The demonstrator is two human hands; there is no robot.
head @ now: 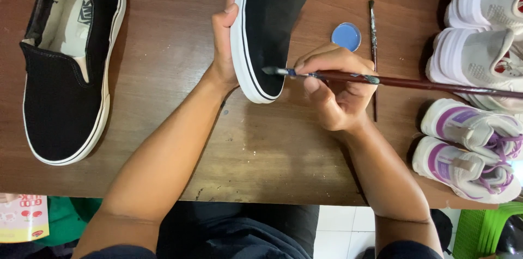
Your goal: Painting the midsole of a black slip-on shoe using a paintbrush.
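My left hand [224, 41] grips the white sole edge of a black slip-on shoe [269, 25], held on its side over the brown wooden table [180, 46]. My right hand [332, 93] pinches a long dark-handled paintbrush [403, 81], its bristle tip touching the black canvas near the shoe's toe. The matching black slip-on shoe [68, 68] lies flat at the far left.
A small round blue paint lid [346, 37] and a second thin brush [372, 35] lie just past my right hand. Two pairs of white sneakers [479, 46], one with purple trim [468, 144], line the table's right edge. A green basket [482, 232] stands on the floor.
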